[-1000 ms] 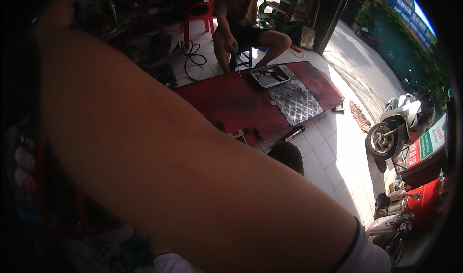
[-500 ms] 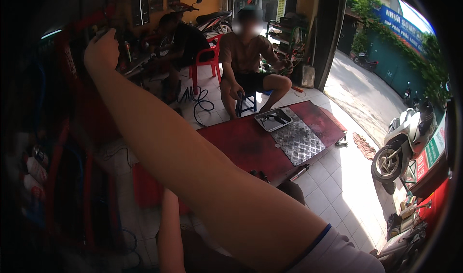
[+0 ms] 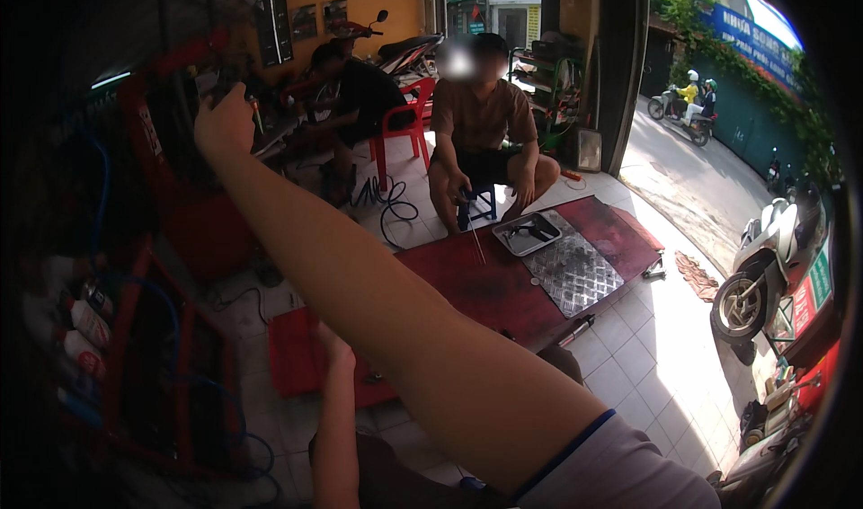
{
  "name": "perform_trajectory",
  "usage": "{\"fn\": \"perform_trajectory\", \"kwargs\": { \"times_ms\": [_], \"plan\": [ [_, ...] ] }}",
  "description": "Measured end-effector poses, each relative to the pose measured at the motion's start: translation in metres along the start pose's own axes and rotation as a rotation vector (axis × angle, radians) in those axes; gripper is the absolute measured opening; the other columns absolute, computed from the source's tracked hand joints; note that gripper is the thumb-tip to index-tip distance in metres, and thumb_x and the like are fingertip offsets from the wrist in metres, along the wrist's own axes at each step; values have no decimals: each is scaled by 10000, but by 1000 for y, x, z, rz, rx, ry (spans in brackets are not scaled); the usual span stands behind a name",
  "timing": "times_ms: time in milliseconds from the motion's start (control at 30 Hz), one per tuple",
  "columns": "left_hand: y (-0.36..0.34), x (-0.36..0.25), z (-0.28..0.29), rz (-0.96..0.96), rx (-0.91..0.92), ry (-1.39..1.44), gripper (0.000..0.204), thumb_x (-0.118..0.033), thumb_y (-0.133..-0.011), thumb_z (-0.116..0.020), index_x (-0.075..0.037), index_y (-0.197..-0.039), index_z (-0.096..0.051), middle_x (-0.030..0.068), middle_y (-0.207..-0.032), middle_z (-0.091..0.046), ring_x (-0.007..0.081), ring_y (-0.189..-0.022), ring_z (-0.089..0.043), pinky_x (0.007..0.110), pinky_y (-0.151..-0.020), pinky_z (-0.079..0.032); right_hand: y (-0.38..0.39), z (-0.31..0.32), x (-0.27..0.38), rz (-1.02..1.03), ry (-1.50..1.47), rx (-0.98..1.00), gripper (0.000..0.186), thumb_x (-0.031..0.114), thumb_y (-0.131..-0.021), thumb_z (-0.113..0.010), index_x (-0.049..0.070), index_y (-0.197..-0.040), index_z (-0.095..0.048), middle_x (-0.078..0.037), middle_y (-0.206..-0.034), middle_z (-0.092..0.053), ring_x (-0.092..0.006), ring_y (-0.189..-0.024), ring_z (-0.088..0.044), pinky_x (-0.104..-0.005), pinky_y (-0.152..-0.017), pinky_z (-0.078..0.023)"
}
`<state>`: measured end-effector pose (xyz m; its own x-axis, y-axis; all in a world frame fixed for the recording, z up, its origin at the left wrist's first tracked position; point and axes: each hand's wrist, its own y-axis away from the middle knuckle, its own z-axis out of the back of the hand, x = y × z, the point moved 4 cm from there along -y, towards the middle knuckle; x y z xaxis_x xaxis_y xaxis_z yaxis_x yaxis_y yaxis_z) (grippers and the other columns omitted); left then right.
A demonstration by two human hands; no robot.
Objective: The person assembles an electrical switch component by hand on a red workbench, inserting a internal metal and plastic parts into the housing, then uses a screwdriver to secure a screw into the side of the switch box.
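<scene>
My right arm stretches across the view to the upper left. At its end my right hand [image 3: 225, 124] is closed, up by a red frame and a dim bench area. A small dark shape shows at its fingers, too dark to name. Lower down, my left hand [image 3: 336, 344] is over the near end of a low red platform [image 3: 431, 271]. My right forearm partly covers it, so its fingers are hidden. On the platform lie a metal tray [image 3: 548, 247] with dark tools in it and a patterned metal plate [image 3: 572, 271].
A seated co-worker [image 3: 484, 118] across the platform holds a thin rod [image 3: 477, 239]. Another person [image 3: 364, 96] sits on a red chair [image 3: 413, 118]. Bottles [image 3: 88, 322] stand in a red rack at left. A parked scooter [image 3: 751, 284] is at right; a hose [image 3: 387, 208] lies on the floor.
The view has shifted, and my left hand has come into sight. The co-worker's raised hand has dropped to the knee, and the rod now shows. Two riders on a motorbike have appeared in the street.
</scene>
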<state>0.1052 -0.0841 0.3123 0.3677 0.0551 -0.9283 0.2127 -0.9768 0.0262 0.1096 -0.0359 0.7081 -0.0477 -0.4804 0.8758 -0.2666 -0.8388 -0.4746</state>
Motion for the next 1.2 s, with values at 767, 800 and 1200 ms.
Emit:
{"fn": "perform_trajectory", "kwargs": {
  "times_ms": [767, 800, 1200],
  "plan": [
    [-15, 41, -22, -47, -30, -65, 257, -173, -876, -486, -18, -1078, -519, 84, -952, -562, 166, -834, -543, 310, -731, -448, -8, 34, -18, -8, -3, 57, 364, 201, -875, -493, 35, -1165, -350, -252, -1079, -505, -419, -960, -559, -479, -792, -471],
    [-14, 35, -17, -44, -32, -37, 262, -172, -878, -487, -19, -1088, -515, 83, -964, -562, 167, -845, -545, 309, -737, -448, -7, 27, -17, -3, 3, 61, 366, 201, -874, -494, 38, -1169, -350, -252, -1081, -504, -419, -961, -558, -480, -790, -472],
    [9, 5, -24, 72, 18, 375, 339, -160, -895, -499, -27, -1205, -471, 69, -1110, -551, 172, -972, -561, 299, -808, -447, -9, 34, -23, -31, 25, 38, 373, 204, -850, -522, 15, -1138, -378, -250, -1104, -502, -401, -988, -551, -468, -834, -449]
  ]
}}
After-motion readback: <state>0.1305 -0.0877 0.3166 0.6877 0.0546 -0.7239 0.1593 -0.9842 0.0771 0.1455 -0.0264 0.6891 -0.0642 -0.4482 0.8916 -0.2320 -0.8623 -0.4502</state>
